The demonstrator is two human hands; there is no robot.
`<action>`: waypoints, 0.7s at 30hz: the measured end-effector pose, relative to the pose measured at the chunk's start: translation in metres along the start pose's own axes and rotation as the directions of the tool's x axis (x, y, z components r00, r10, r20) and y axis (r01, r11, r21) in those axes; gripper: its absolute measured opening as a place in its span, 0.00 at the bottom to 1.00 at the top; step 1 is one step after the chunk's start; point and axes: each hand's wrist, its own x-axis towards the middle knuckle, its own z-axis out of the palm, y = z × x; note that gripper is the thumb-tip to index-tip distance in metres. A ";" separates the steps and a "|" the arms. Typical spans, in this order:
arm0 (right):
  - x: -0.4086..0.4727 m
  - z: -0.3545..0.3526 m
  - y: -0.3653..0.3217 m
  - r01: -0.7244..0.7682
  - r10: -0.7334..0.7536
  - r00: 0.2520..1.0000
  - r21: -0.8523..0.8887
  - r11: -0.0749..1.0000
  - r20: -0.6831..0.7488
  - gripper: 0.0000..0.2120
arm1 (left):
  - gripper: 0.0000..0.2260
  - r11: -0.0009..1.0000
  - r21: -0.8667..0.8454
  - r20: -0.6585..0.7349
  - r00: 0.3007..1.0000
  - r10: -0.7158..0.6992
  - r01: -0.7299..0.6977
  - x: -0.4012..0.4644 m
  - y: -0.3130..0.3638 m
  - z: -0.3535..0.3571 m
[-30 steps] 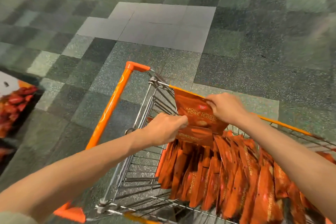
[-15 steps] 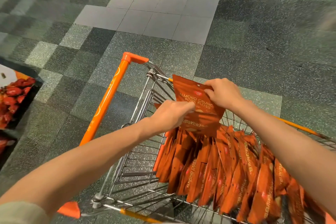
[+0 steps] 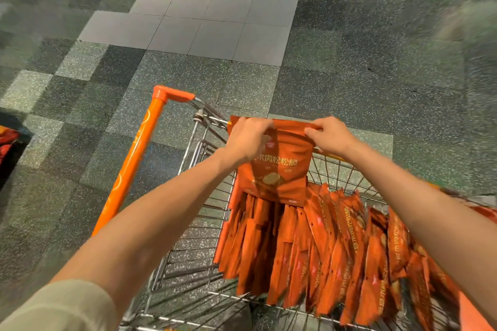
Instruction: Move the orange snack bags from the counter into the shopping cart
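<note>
An orange snack bag [image 3: 279, 169] hangs upright over the left end of the wire shopping cart [image 3: 193, 244]. My left hand [image 3: 248, 138] pinches its top left corner, and my right hand [image 3: 332, 136] pinches its top right corner. Below it, several orange snack bags [image 3: 322, 244] stand packed on edge in a row across the cart basket. The held bag's lower edge touches the tops of that row. The counter is out of view.
The cart's orange handle bar [image 3: 131, 161] runs along its left side. Speckled grey-green floor tiles [image 3: 215, 29] surround the cart. A dark display with red packaging [image 3: 8, 142] shows at the left edge.
The bag has turned from tilted to upright and square to me. My left hand rose from the bag's lower edge to its top left corner; both hands now hold the top.
</note>
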 end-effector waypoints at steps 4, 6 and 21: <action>-0.008 -0.001 -0.001 -0.019 0.020 0.999 0.036 0.999 -0.029 0.17 | 0.08 0.996 -0.020 -0.026 0.996 -0.091 0.090 0.004 0.003 -0.005; -0.013 -0.001 -0.002 -0.035 0.036 0.999 0.048 0.998 -0.026 0.17 | 0.08 0.995 -0.006 -0.009 0.995 -0.096 0.096 0.001 0.004 -0.006; -0.124 -0.017 -0.056 0.026 -0.011 0.959 0.049 0.998 -0.284 0.14 | 0.10 0.947 -0.319 -0.191 0.977 -0.096 0.031 -0.071 0.011 -0.081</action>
